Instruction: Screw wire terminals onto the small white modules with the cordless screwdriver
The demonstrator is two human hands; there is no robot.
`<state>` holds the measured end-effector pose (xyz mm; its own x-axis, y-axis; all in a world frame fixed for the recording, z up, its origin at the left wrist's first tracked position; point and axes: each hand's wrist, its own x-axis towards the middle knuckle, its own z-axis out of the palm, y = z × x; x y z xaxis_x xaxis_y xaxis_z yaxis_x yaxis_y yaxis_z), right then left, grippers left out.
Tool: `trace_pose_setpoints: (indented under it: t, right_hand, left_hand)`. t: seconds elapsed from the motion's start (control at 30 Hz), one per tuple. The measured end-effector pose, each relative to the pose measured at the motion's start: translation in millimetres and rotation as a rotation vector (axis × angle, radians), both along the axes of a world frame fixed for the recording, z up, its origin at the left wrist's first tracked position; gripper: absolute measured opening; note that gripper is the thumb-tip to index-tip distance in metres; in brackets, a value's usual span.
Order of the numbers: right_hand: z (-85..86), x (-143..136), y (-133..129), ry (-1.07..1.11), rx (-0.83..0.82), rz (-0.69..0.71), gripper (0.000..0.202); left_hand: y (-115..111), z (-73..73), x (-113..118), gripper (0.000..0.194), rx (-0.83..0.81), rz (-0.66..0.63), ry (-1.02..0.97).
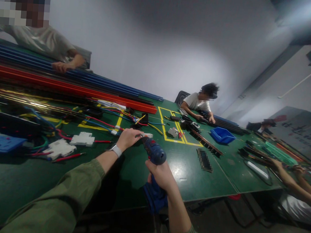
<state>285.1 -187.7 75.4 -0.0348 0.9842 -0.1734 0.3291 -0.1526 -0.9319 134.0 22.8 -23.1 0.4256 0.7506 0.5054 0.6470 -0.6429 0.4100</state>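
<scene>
My right hand (pixel 162 174) is wrapped round the grip of a blue cordless drill (pixel 154 151), its front end pointing away from me over the green table. Just beyond that end, my left hand (pixel 128 139), with a pale watch on the wrist, has its fingers closed on a small white part (pixel 146 135). The drill's nose partly covers this part, and I cannot tell whether the bit touches it. Left of my hand lie two white modules, one nearer the middle (pixel 82 139) and one farther left (pixel 59 149), with red cables (pixel 71 157) beside them.
Long orange channels (pixel 114 98) and blue rails (pixel 104 82) lie along the far side, where a co-worker's hand (pixel 65 66) rests. A blue bin (pixel 222 135) and a dark strip (pixel 206 142) are to the right. Another person (pixel 197 103) works behind; arms reach in at right.
</scene>
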Motion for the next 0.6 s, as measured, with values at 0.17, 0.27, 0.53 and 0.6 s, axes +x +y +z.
trace_pose_setpoints:
  t: [0.17,0.27,0.53,0.6]
  right_hand:
    - [-4.7,3.9,0.4,-0.04,0.005,0.002,0.022]
    - [-6.7,4.9,0.9,-0.025,0.028,-0.001,0.021]
    - [-6.7,5.2,3.2,-0.015,0.011,0.013,0.018]
    - [-5.2,4.9,2.7,-0.009,0.007,0.006,0.019]
  left_hand:
    - [0.2,-1.2,0.7,0.032,-0.006,0.009,-0.008]
    - [1.0,-2.7,1.2,0.031,0.01,0.013,-0.022]
    - [1.0,-3.0,1.5,0.031,0.013,0.005,-0.038]
    - [-0.6,-0.9,1.4,0.032,0.009,0.007,-0.03]
